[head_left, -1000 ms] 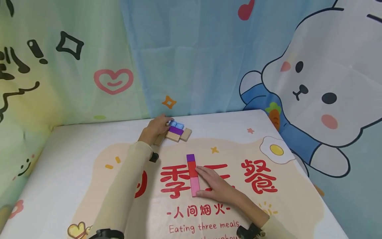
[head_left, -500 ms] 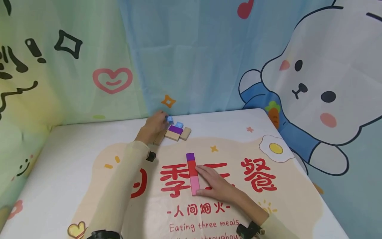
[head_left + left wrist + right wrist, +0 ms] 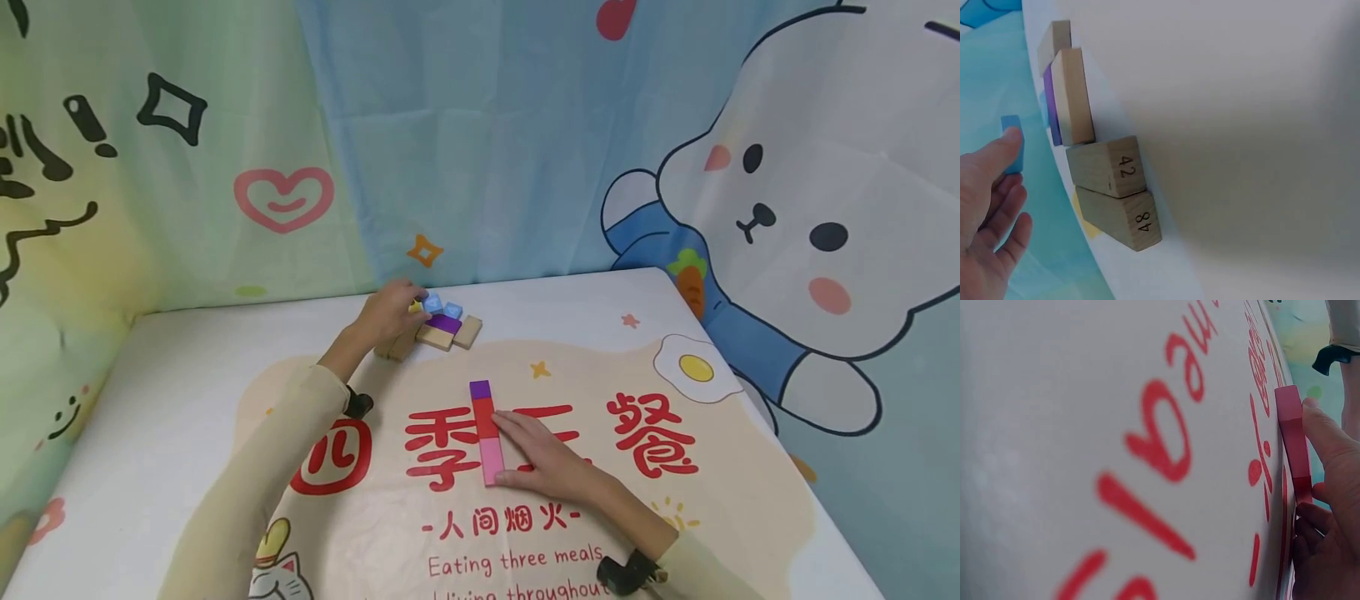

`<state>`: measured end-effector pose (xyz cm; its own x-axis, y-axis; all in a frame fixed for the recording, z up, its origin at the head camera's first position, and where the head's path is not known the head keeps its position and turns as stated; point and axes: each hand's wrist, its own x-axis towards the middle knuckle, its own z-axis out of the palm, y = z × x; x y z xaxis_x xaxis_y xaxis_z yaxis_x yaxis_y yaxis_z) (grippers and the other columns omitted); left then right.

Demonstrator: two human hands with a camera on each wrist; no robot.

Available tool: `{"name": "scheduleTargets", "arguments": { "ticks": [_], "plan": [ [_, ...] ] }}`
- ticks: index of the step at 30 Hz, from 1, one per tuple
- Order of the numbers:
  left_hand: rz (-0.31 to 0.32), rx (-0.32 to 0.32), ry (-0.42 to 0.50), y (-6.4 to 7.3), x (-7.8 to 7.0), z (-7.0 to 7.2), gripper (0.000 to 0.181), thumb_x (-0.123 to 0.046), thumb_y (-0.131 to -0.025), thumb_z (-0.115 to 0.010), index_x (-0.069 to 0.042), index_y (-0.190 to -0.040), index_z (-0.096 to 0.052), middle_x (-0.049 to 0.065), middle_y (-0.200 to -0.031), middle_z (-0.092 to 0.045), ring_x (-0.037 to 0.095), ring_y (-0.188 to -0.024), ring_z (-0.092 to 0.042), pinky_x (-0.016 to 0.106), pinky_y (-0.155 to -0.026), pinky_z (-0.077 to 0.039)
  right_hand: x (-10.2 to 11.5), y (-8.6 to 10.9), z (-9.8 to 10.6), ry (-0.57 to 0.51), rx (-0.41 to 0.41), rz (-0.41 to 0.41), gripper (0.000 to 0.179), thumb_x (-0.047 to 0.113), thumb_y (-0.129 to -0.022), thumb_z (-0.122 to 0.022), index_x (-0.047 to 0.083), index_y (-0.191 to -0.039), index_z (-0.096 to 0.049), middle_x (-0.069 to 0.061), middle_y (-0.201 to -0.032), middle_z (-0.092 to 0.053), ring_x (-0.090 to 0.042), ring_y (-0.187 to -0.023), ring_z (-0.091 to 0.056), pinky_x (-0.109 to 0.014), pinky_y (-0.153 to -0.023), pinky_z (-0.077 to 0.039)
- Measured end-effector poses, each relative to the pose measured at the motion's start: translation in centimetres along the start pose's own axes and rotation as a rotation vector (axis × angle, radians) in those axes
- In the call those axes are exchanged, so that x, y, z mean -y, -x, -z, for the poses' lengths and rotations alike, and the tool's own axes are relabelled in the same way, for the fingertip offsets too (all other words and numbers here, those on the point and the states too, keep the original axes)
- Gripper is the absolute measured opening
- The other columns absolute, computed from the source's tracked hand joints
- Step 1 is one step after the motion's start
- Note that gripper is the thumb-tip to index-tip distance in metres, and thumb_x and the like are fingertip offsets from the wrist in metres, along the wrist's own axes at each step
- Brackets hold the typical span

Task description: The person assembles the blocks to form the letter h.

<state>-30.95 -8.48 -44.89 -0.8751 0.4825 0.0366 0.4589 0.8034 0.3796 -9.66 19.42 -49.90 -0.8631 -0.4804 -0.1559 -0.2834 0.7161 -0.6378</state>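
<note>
At the table's back edge my left hand [image 3: 386, 312] pinches a small blue block [image 3: 1014, 144] between thumb and fingers. Beside it lie another blue block [image 3: 453, 310], a purple block [image 3: 446, 323] and a yellow piece [image 3: 415, 307], partly hidden by the hand. Closer in, a row of blocks lies flat: a small purple one [image 3: 480, 390], a red one [image 3: 485, 418] and a pink one [image 3: 492, 461]. My right hand [image 3: 551, 458] rests along the right side of this row, index finger at the red block and thumb at the pink one's near end.
Several wooden blocks lie around the back group: two [image 3: 1113, 165] bear the numbers 42 and 48, one [image 3: 435, 337] lies before the purple block, another [image 3: 468, 332] to its right. A printed cloth [image 3: 600, 333] covers the table; a patterned curtain [image 3: 487, 150] hangs right behind.
My left hand lifted one blue block away from its neighbour and has shifted slightly, uncovering a yellow piece and more of the left wooden blocks. The right hand and its row stay put.
</note>
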Motion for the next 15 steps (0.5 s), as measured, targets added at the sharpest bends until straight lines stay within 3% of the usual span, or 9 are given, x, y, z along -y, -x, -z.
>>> {"name": "scheduleTargets", "arguments": {
  "ticks": [9,15],
  "plan": [
    [-0.059,-0.024,0.059,2.1,-1.0,-1.2,0.041,-0.028,-0.087,-0.072,-0.004,-0.121,-0.066,0.011,-0.11,-0.066,0.023,-0.1,-0.06,0.04,-0.086,-0.053,0.0,0.0,0.0,0.0,0.002,0.007,0.087,0.057,-0.083,-0.067,0.024,-0.153,-0.029,-0.001,-0.158,-0.03,-0.026,-0.144,-0.032,-0.051,-0.104,-0.045],
    [-0.088,-0.005,0.082,3.8,-1.9,-1.6,0.041,-0.026,-0.084,-0.076,-0.002,-0.117,-0.067,0.011,-0.106,-0.066,0.022,-0.095,-0.061,0.037,-0.085,-0.054,0.0,-0.1,0.1,-0.005,0.003,-0.002,0.087,0.057,-0.083,-0.067,0.024,-0.153,-0.029,-0.001,-0.158,-0.03,-0.026,-0.144,-0.032,-0.052,-0.105,-0.044]
  ]
}}
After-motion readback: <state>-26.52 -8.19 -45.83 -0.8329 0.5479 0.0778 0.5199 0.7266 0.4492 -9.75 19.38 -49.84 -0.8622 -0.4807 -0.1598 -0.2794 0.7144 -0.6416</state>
